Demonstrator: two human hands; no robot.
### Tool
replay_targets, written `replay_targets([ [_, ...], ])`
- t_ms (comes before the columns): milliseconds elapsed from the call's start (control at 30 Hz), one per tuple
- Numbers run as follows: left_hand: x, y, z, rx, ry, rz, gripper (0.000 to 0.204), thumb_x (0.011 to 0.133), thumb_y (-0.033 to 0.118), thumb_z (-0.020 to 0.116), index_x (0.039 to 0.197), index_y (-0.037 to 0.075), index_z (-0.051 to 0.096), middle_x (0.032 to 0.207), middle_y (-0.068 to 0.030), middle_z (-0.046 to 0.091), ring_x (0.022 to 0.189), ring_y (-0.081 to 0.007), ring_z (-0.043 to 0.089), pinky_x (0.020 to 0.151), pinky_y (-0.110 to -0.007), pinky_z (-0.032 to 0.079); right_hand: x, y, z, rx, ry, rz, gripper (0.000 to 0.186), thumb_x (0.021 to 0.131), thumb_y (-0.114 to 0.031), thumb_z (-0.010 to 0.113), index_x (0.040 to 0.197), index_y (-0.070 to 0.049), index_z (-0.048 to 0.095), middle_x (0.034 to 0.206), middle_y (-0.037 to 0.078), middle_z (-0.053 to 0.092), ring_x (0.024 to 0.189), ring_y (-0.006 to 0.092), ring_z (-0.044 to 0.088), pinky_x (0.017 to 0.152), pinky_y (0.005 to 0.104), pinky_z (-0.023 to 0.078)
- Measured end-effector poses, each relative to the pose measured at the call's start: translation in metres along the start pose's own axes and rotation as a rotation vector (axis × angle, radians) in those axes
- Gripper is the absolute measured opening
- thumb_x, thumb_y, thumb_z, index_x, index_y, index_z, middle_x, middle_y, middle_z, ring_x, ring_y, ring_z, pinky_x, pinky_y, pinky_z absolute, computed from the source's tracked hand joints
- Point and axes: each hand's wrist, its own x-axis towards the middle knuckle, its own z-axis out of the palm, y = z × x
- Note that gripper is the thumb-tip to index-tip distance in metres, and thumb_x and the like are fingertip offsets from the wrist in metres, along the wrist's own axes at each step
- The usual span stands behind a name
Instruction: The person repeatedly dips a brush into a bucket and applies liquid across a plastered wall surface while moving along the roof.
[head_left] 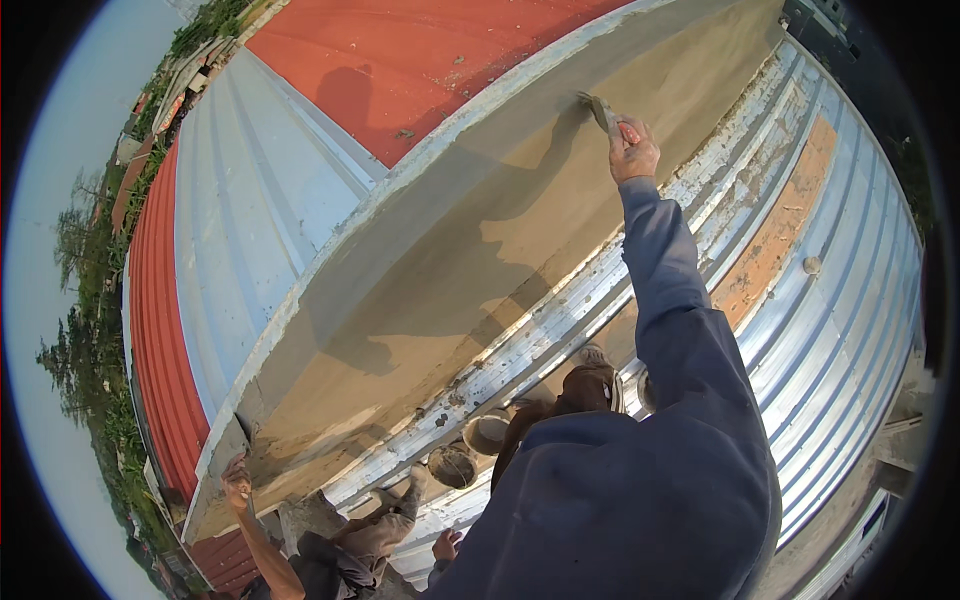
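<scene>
Wall [430, 285] | right hand [634, 152] holds tool [598, 110] near top edge [455, 138] | left hand [447, 544] off wall

One right hand [634, 155], one left hand [447, 545] and one co-worker's hand [237, 484] are showing, three altogether. At least two buckets [452, 456], one brown board [780, 225] and one hand tool [597, 108] are also showing.

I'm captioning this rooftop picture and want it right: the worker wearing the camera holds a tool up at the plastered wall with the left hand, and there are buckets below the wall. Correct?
One slip: the head view shows the tool in the right hand. The plastered wall and the buckets below it are as you said.
</scene>
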Motion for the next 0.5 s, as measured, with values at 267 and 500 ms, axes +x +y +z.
replay_targets([
  [267,-0.033,0.055,0.002,0.052,0.114,0.01,0.038,0.092,0.031,0.057,0.118,0.005,0.058,0.104,-0.0125,0.067,0.078,-0.0219,0.066,0.063,-0.04,0.053,-0.048,-0.051,0.025,0.16,-0.141,-0.178,0.016,0.083,-0.016,0.067,0.099,-0.014,0.065,0.102,0.008,0.062,0.09,0.0319,0.062,0.076,0.0413,0.053],
  [500,-0.004,0.049,0.015,-0.065,-0.063,0.214,0.036,0.091,0.031,0.059,0.115,0.005,0.06,0.101,-0.0121,0.067,0.071,-0.0185,0.062,0.055,-0.035,0.049,-0.206,-0.243,-0.009,0.787,-0.596,-0.276,0.027,0.077,-0.005,0.069,0.101,-0.015,0.061,0.103,0.008,0.058,0.092,0.0313,0.061,0.08,0.0411,0.053],
])
